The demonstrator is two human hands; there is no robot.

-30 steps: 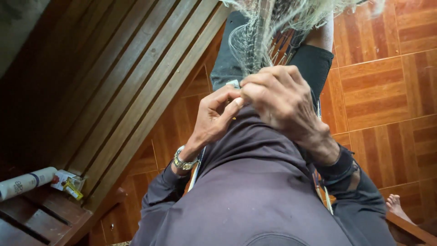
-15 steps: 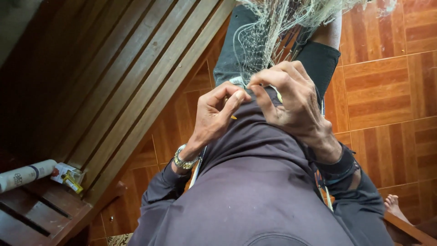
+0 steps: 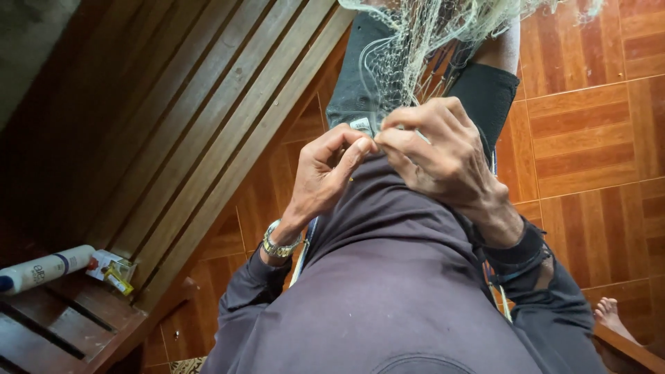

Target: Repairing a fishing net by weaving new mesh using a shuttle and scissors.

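A pale, fine-meshed fishing net [image 3: 422,41] hangs down from the top of the view over my lap and grey shorts [image 3: 360,83]. My left hand [image 3: 325,173], with a metal watch [image 3: 280,244] on its wrist, pinches the net's lower edge between thumb and forefinger. My right hand [image 3: 443,156] is closed on the same edge just to the right, its fingers curled over the mesh. The two hands touch at the fingertips, in front of my dark sweater [image 3: 388,291]. What lies between the fingertips is too small to make out.
A slatted wooden bench [image 3: 173,118] runs along the left. On its seat at the lower left lie a white tube-shaped bottle [image 3: 41,269] and a small crumpled packet [image 3: 111,270]. The floor is orange-brown patterned tile [image 3: 589,125]. A bare foot [image 3: 613,315] shows at the lower right.
My hands have shifted slightly; the right hand has lowered a little and the fingertips have drawn together on the net's edge. The net still hangs in the same place.
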